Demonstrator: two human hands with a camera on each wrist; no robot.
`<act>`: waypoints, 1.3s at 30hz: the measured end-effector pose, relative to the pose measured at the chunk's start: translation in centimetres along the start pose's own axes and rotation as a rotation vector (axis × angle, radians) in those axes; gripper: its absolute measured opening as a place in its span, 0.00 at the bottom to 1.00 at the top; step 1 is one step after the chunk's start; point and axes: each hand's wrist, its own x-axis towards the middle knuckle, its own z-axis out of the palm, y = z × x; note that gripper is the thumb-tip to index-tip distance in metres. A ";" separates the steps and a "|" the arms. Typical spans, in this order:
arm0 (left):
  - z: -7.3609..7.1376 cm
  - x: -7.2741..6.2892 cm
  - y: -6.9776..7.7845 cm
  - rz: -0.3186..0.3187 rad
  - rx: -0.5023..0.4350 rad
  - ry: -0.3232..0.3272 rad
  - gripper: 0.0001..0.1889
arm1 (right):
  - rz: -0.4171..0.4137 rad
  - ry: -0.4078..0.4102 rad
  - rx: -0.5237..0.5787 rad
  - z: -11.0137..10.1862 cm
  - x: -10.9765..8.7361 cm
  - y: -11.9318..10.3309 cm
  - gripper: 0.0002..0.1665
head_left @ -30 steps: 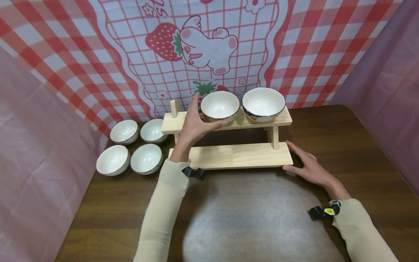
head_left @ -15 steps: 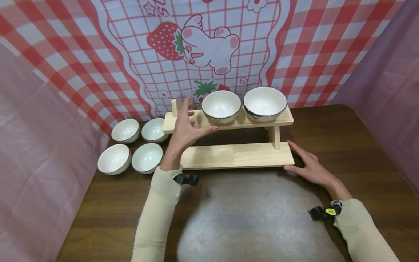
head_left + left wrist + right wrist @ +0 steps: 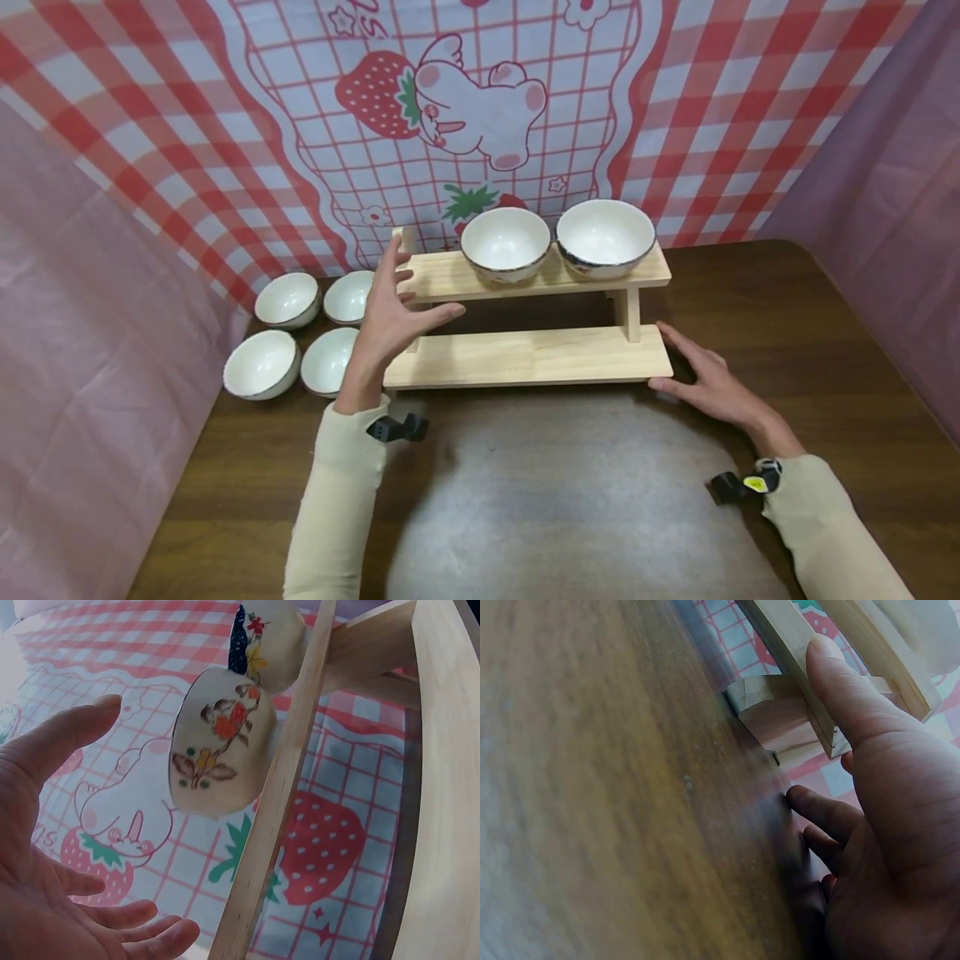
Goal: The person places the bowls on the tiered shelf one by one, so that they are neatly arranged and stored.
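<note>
a: what sits up on the rack [image 3: 628,317]?

b: two bowls, both upright, side by side on the upper tier [image 3: 438,282]. the bird bowl [image 3: 506,240] is glossy white inside with a thin dark rim; its cream outside, seen from the left wrist, carries orange-red birds, brown leaves and little green dots. the banded bowl [image 3: 606,233], to its right, is white inside too, looks slightly wider, and has a dark blue speckled band with red and yellow flowers. whether the two touch i can't tell

a: and the rack itself?

b: pale, smooth wood with visible grain, two tiers joined by posts, standing on the brown desk [image 3: 570,492]. four white bowls [image 3: 261,365] with dark rims stand on the desk to its left, two of them partly hidden

a: hidden by what?

b: the left grip [image 3: 386,325]. it's wide and holding nothing, fingers spread upward, thumb stretched toward the right, in front of the rack's left end and well apart from the bird bowl

a: and the other side?

b: the right grip [image 3: 708,385] is wide as well, spanning the right end of the lower tier [image 3: 525,358], thumb against the front corner, a finger by the back corner, forearm slanting in from the lower right
</note>
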 end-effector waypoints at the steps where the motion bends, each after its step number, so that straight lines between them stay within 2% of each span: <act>1: -0.2 -0.1 -0.1 0.000 -0.003 0.006 0.62 | 0.001 0.000 -0.002 0.0 0.0 0.0 0.55; 7: -1.9 -1.1 -0.5 -0.021 -0.016 0.027 0.60 | 0.005 0.009 -0.008 0.1 0.1 0.1 0.55; 13: -4.1 -2.1 -1.4 0.002 0.048 0.083 0.59 | -0.008 0.001 -0.013 0.2 0.1 0.2 0.55; 24: -7.5 -3.9 -2.9 -0.071 0.030 0.169 0.60 | -0.001 0.000 -0.013 0.1 0.0 0.2 0.55; 39: -10.8 -5.2 -4.8 -0.156 0.077 0.296 0.58 | 0.000 -0.002 -0.015 0.0 0.0 0.2 0.55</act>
